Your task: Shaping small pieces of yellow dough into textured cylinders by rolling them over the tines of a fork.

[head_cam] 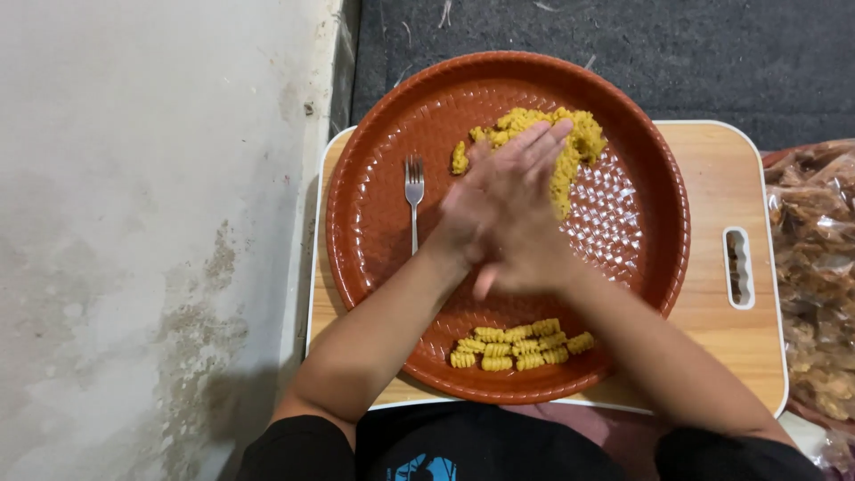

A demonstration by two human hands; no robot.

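Observation:
My left hand (499, 191) lies flat on top of my right hand (530, 267), palm against palm, over the middle of a round brown tray (356, 160). The fingers of my left hand point up and to the right, toward a heap of yellow dough (583, 134) at the tray's far side. Whatever may be between the palms is hidden. A row of small ridged yellow dough pieces (521, 346) lies at the tray's near edge. A metal fork (414, 191) rests on the tray to the left of my hands, tines pointing away from me.
The tray sits on a light wooden board (712, 178) with a slot handle (737, 267) at its right. Clear bags of brown snacks (815, 267) lie at the right edge. A stained pale surface (134, 223) fills the left, with a dark mat (712, 53) beyond.

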